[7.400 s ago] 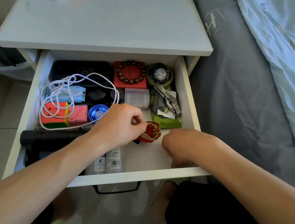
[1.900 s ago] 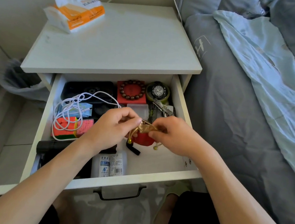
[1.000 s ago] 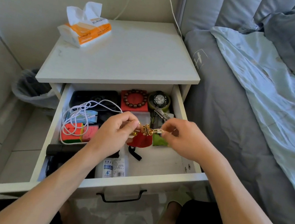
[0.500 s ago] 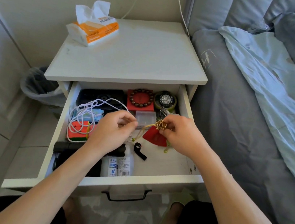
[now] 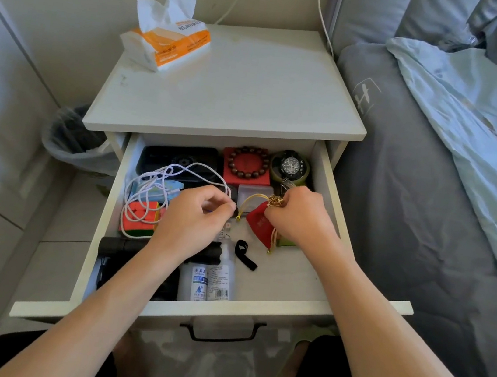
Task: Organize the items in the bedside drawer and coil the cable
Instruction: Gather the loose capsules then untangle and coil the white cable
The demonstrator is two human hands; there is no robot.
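Fingers of my right hand (image 5: 298, 219) curl around the gathered neck of a small red pouch (image 5: 257, 223), pinching it where its gold cord (image 5: 252, 200) bunches into a knot. My left hand (image 5: 196, 219) hovers just beside it with thumb and fingertips drawn together; whether they pinch the cord's loose end I cannot tell. Both hands sit over the middle of the open drawer (image 5: 329, 193) of the bedside table (image 5: 238, 91).

At the drawer's left, the white cable (image 5: 157, 188) lies in loose, uncoiled loops over a colourful puzzle cube (image 5: 141, 216) and a black case (image 5: 179, 159). Along the back are a red box with a bead bracelet (image 5: 247, 164) and a black watch (image 5: 290, 165) in the right corner. Near the front lie a black flashlight (image 5: 121, 245), two small white bottles (image 5: 208, 281) and a black strap (image 5: 245, 255).

Bare drawer floor shows at the front right, between the strap and the right wall. A tissue pack (image 5: 169, 39) stands at the table's back left corner. The bed (image 5: 429, 213) presses close along the drawer's right side; a lined waste bin (image 5: 72, 141) sits to the left.
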